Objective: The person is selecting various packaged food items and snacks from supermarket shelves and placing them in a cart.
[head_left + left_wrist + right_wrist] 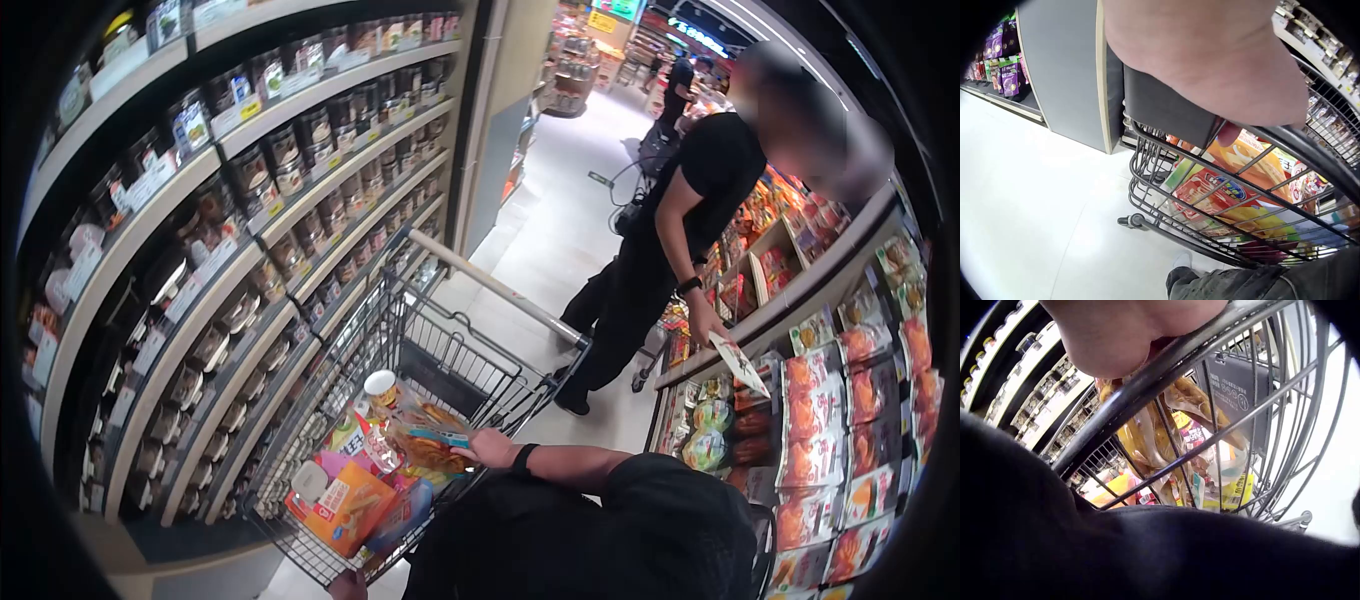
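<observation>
In the head view my right hand reaches over the side of the shopping cart and pinches a clear bag of brown food with a blue strip along its top. Behind the rim in the right wrist view, the same bag hangs among other packages. My left hand is at the cart's near end, mostly cut off. The left wrist view has this hand over the dark rim, a fingertip showing below it. An orange package and a white-lidded container are in the cart.
Shelves of jars line the left side. To the right is a display of packaged foods. A person in black stands beyond the cart, holding a flat white package. Pale floor runs along the aisle.
</observation>
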